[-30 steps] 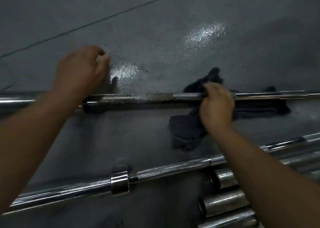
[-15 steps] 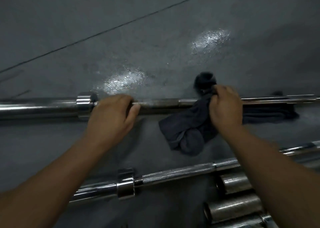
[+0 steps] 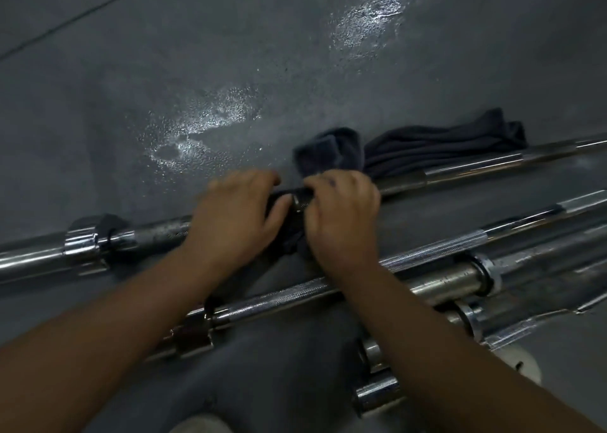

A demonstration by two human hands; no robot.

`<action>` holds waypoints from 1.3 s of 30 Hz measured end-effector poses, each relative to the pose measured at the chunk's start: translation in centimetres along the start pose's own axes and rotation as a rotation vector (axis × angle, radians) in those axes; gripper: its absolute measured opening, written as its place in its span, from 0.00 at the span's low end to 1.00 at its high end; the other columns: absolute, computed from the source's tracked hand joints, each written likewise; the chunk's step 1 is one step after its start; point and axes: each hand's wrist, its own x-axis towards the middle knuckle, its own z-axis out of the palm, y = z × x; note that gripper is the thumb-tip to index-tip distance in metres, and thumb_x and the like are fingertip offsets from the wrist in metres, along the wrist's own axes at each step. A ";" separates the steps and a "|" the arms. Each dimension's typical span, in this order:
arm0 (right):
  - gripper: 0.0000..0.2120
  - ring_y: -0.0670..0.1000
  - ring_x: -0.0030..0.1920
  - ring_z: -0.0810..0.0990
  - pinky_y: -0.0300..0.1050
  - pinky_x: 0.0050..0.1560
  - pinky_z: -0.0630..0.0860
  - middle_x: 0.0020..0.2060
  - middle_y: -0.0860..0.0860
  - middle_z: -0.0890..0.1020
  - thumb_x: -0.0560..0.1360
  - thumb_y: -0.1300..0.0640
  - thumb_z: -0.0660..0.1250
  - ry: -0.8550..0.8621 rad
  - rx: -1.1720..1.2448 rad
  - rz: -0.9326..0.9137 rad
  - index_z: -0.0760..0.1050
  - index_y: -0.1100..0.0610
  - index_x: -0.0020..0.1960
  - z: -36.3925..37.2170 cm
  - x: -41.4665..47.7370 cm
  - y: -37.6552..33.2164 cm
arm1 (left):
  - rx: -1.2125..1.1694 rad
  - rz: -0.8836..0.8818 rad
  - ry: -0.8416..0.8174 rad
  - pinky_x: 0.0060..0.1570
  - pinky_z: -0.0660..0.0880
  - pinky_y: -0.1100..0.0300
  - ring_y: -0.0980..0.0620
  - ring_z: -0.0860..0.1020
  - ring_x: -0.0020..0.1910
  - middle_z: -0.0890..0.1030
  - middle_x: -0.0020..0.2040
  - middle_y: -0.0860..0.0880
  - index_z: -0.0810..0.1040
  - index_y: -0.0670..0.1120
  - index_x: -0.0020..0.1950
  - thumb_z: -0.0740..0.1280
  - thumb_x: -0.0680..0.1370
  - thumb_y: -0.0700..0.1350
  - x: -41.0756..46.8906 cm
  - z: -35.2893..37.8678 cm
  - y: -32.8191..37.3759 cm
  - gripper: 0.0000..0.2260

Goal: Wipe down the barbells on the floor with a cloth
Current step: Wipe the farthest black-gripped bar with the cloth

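Cloth (image 3: 331, 151) gripped on barbell (image 3: 460, 170)
Its long axis runs lower-left to upper-right; right of its collar (image 3: 82, 242), left hand (image 3: 233, 222) and right hand (image 3: 341, 222) curl fingers round the cloth.

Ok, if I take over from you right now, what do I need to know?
Left hand: fingers curled over the far barbell, beside the cloth.
Right hand: grips the cloth wrapped round that bar; more cloth lies on the floor behind.
Done: cannot tell how much is clean.
Left: the spotty shaft by the left collar, then the near barbell and the stacked bars on the right.
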 end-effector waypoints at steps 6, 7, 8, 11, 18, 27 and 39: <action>0.23 0.59 0.52 0.76 0.53 0.54 0.68 0.55 0.53 0.79 0.69 0.54 0.60 -0.037 -0.139 -0.177 0.78 0.52 0.63 -2.7 2.3 7.5 | 0.167 0.227 0.065 0.50 0.71 0.49 0.44 0.77 0.52 0.79 0.57 0.48 0.75 0.47 0.64 0.55 0.82 0.61 0.3 3.0 0.6 0.21; 0.23 0.59 0.53 0.75 0.54 0.54 0.68 0.55 0.54 0.79 0.69 0.54 0.60 -0.029 -0.154 -0.146 0.78 0.52 0.63 -2.8 2.8 8.3 | 0.159 0.222 0.079 0.50 0.71 0.48 0.44 0.76 0.53 0.79 0.57 0.48 0.75 0.47 0.62 0.54 0.82 0.62 1.0 2.8 0.4 0.22; 0.22 0.60 0.53 0.75 0.54 0.54 0.69 0.56 0.54 0.79 0.69 0.54 0.60 -0.015 -0.150 -0.090 0.78 0.52 0.62 -2.8 3.4 8.8 | 0.148 0.206 0.091 0.51 0.71 0.48 0.43 0.76 0.54 0.79 0.57 0.48 0.75 0.48 0.61 0.54 0.81 0.64 2.1 2.6 0.3 0.23; 0.22 0.62 0.55 0.75 0.55 0.53 0.70 0.56 0.56 0.79 0.70 0.57 0.59 0.090 -0.162 0.111 0.79 0.52 0.62 -2.6 6.0 10.0 | 0.049 0.144 0.105 0.52 0.71 0.49 0.43 0.74 0.55 0.77 0.57 0.47 0.74 0.48 0.60 0.57 0.80 0.65 6.8 0.8 -1.3 0.23; 0.23 0.64 0.51 0.77 0.54 0.55 0.70 0.51 0.58 0.82 0.70 0.64 0.57 0.213 -0.070 0.236 0.80 0.57 0.61 -1.2 12.0 9.6 | 0.156 0.198 0.233 0.45 0.69 0.50 0.43 0.76 0.49 0.80 0.51 0.48 0.75 0.49 0.56 0.56 0.82 0.58 9.7 0.1 -1.9 0.15; 0.26 0.64 0.58 0.77 0.47 0.63 0.66 0.60 0.59 0.79 0.69 0.63 0.54 0.094 -0.011 0.064 0.78 0.59 0.64 -2.9 12.2 9.8 | 0.178 0.212 0.212 0.42 0.71 0.51 0.44 0.76 0.54 0.79 0.55 0.47 0.74 0.49 0.62 0.54 0.82 0.62 13.1 -0.8 -3.0 0.21; 0.23 0.62 0.63 0.68 0.52 0.59 0.71 0.64 0.57 0.69 0.70 0.48 0.70 -0.444 -0.125 0.145 0.72 0.47 0.64 -2.0 4.2 6.0 | 0.158 0.239 0.133 0.49 0.71 0.50 0.43 0.77 0.51 0.81 0.53 0.47 0.75 0.48 0.62 0.52 0.81 0.59 10.8 -0.7 -2.5 0.21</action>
